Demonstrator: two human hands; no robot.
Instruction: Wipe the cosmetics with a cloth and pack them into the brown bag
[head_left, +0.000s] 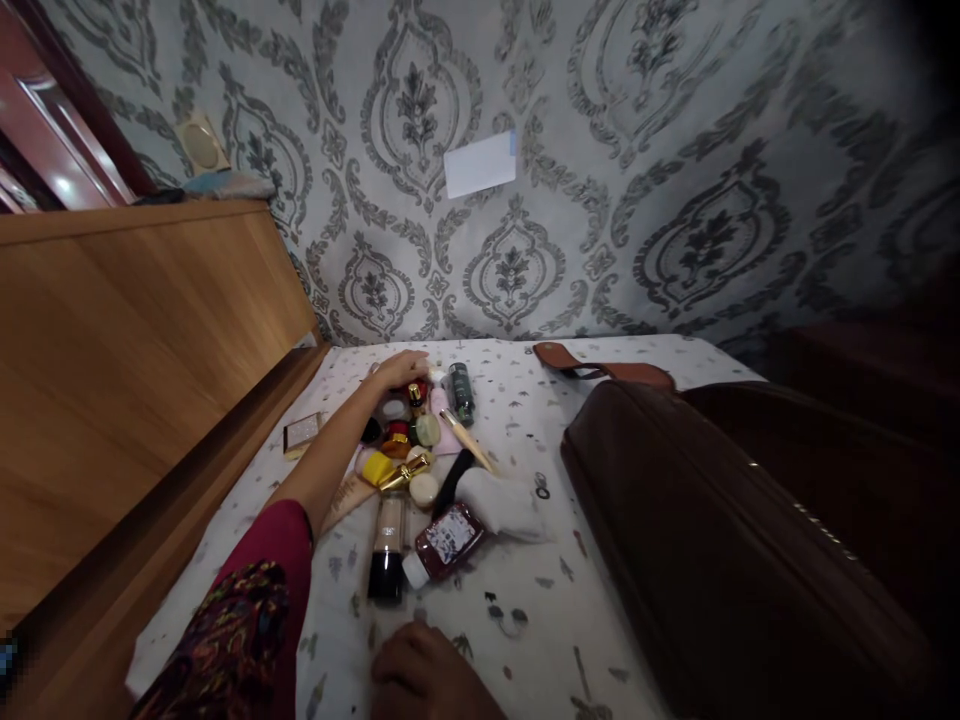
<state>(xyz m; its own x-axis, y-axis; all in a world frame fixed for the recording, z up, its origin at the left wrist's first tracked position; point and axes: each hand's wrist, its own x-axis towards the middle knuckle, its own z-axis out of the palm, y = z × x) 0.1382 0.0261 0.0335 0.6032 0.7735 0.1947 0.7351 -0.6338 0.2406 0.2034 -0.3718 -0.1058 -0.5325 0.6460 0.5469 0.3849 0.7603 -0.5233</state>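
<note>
My left hand (pixel 405 370) reaches to the far edge of a cosmetics pile, fingers bent down and pressed together. What they hold, if anything, is hidden. Beside it lie a dark green bottle (pixel 461 393), a pink tube (pixel 442 405) and a gold-capped bottle (pixel 415 396). Closer in are a brush with a pale handle (pixel 469 440), a gold tube (pixel 405 472), a yellow item (pixel 373 466) and several small jars. A foundation bottle (pixel 388 540) and a labelled dark red bottle with a white cap (pixel 450 540) lie nearest me. Below them, my right hand (pixel 427 668) rests curled closed on the sheet.
A large dark brown bag (pixel 705 540) fills the right side, its tan strap (pixel 600 370) stretching behind it. White cloth (pixel 502 500) lies by the pile. A glittery palette (pixel 301 434) sits left, near the wooden panel (pixel 150 320). Patterned wall (pixel 510 260) stands behind.
</note>
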